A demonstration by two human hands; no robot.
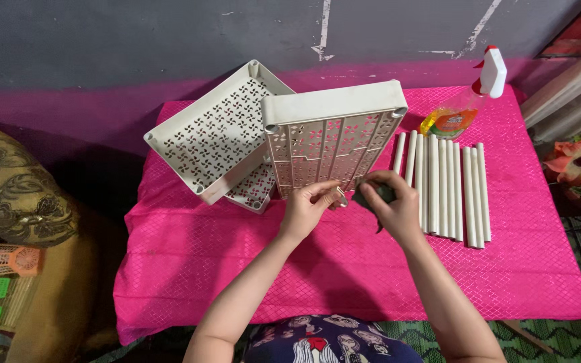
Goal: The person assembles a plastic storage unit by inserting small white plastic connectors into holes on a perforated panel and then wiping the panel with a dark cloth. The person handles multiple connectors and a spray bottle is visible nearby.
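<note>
While it stands tilted on its lower edge near the middle of the tabletop (519, 269), which is draped in a pink patterned cloth, the cream perforated plastic shelf tray (331, 138) is met by both hands. The left hand (307, 205) pinches its bottom edge with curled fingers. The right hand (391, 205) is closed around a dark cloth (371, 196) pressed against it. A second cream tray (213, 138) leans just left, white plastic tubes (448, 191) lie right, and a spray bottle (469, 107) stands behind.
</note>
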